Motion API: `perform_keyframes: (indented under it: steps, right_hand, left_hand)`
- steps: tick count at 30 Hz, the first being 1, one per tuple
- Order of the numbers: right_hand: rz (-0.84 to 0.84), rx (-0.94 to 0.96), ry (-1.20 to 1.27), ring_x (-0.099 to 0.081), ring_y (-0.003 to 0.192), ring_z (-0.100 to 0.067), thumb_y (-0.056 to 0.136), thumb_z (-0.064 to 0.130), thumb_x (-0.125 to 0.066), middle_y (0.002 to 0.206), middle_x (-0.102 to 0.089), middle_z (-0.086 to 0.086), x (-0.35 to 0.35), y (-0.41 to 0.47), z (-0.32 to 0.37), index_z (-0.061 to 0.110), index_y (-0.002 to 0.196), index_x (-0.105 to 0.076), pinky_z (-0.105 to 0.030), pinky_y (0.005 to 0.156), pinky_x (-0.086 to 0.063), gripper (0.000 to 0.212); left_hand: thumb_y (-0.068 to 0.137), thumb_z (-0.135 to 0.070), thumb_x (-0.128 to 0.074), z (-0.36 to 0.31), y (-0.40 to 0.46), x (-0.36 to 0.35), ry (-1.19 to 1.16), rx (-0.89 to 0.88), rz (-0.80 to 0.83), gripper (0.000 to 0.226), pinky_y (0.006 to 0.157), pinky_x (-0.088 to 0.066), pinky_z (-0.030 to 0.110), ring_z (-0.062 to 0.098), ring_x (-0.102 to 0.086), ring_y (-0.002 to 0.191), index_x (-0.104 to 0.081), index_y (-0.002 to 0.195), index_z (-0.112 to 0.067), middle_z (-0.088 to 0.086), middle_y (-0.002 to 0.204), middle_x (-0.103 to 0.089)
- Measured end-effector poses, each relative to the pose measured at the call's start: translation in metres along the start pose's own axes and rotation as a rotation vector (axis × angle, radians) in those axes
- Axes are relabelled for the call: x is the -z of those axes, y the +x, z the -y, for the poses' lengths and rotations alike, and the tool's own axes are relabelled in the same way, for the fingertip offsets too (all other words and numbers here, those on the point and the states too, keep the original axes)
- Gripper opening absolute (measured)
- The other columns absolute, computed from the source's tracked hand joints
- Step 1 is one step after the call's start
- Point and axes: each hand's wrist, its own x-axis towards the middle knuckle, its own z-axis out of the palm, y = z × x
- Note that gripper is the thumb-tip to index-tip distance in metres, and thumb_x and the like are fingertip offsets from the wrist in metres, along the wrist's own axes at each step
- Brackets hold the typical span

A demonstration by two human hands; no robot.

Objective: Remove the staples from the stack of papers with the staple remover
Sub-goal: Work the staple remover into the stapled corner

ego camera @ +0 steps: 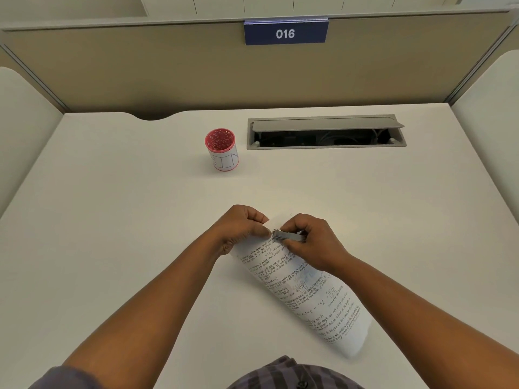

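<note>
your left hand (243, 228) pinches the far corner of the stack of papers (302, 287); your right hand (311, 239) grips the staple remover (288, 235) there, above the counter (126, 220).

Matt white desk (140, 220); shiny metal staple remover (289, 235); handwritten paper stack (309, 299); pink mesh cup (222, 150)

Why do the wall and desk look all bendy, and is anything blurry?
Head view: the wide lens bows the partition and desk edges; lighting is soft, shadows faint; the papers read fairly sharp, the staple remover small and slightly soft.
</note>
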Motion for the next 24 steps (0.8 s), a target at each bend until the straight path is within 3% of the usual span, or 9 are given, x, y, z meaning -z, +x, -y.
perform_keyframes:
  steps: [10,16,20,24]
  right_hand:
    - [-0.014,0.045,-0.06,-0.063,0.08,-0.002,0.083,0.017,-0.082,0.088,-0.069,0.014,0.003,-0.002,0.003,0.022,0.091,-0.076,-0.016,0.067,-0.047,0.012]
    - [-0.001,0.162,-0.213,-0.065,0.079,-0.012,0.083,0.013,-0.079,0.089,-0.068,0.008,0.003,-0.001,0.006,0.018,0.093,-0.077,-0.037,0.07,-0.056,0.012]
    - [0.013,0.214,-0.349,-0.063,0.079,-0.018,0.085,0.013,-0.074,0.09,-0.069,0.002,0.002,-0.001,0.012,0.015,0.096,-0.077,-0.038,0.068,-0.054,0.012]
    - [-0.024,0.089,-0.277,-0.064,0.085,-0.017,0.087,0.018,-0.076,0.094,-0.069,0.004,-0.002,0.0,0.015,0.019,0.098,-0.077,-0.039,0.075,-0.055,0.01]
  left_hand:
    - [0.07,-0.004,-0.083,-0.004,-0.005,-0.003,0.015,0.003,-0.009,0.015,0.079,-0.058,0.039,0.023,-0.071,0.076,-0.081,0.081,-0.014,0.009,0.086,-0.08]
    - [0.072,0.0,-0.08,-0.006,-0.006,-0.009,0.058,-0.008,-0.035,0.018,0.071,-0.056,0.031,0.02,-0.07,0.073,-0.079,0.081,-0.015,0.004,0.081,-0.079]
    - [0.073,0.001,-0.079,-0.006,-0.006,-0.013,0.096,-0.012,-0.045,0.018,0.065,-0.055,0.027,0.018,-0.07,0.072,-0.079,0.086,-0.012,0.004,0.084,-0.079]
    - [0.074,-0.001,-0.08,-0.005,-0.005,-0.013,0.093,-0.014,-0.054,0.018,0.068,-0.055,0.028,0.019,-0.071,0.074,-0.079,0.088,-0.013,0.007,0.088,-0.081]
